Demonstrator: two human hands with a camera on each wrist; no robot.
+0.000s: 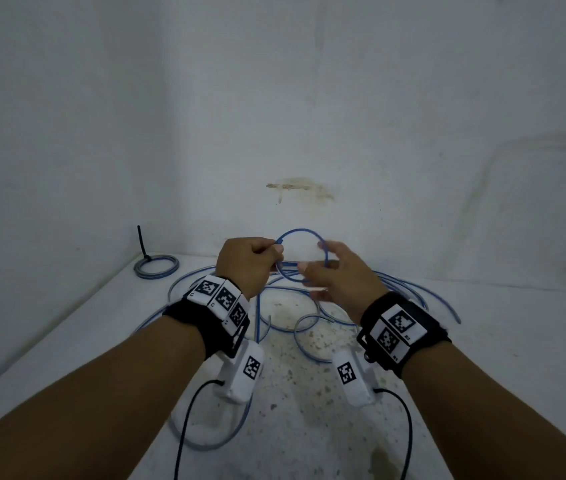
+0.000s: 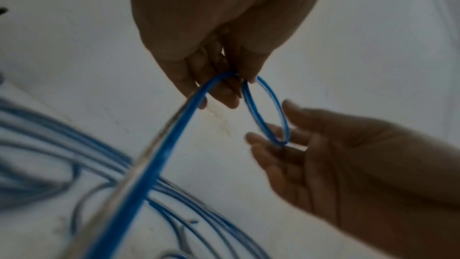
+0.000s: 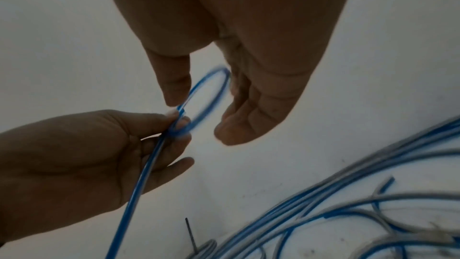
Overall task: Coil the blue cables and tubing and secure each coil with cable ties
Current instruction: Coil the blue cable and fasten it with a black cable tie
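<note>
white wall (image 1: pixel 343 98), brown stain (image 1: pixel 298 187), speckled white tabletop (image 1: pixel 309 393)

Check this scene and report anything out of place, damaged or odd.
Nothing looks damaged. Loose blue tubing sprawls tangled across the table, as expected mid-task. The left hand pinches a small loop; the right hand steadies it. One finished coil sits tied. The wall has a brown stain.

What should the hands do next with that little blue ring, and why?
Probably the right hand should draw another turn of loose blue tubing up onto the loop. The left hand pinches the loop where it crosses, the right's fingers are open beside it, and much tubing lies uncoiled on the table.
</note>
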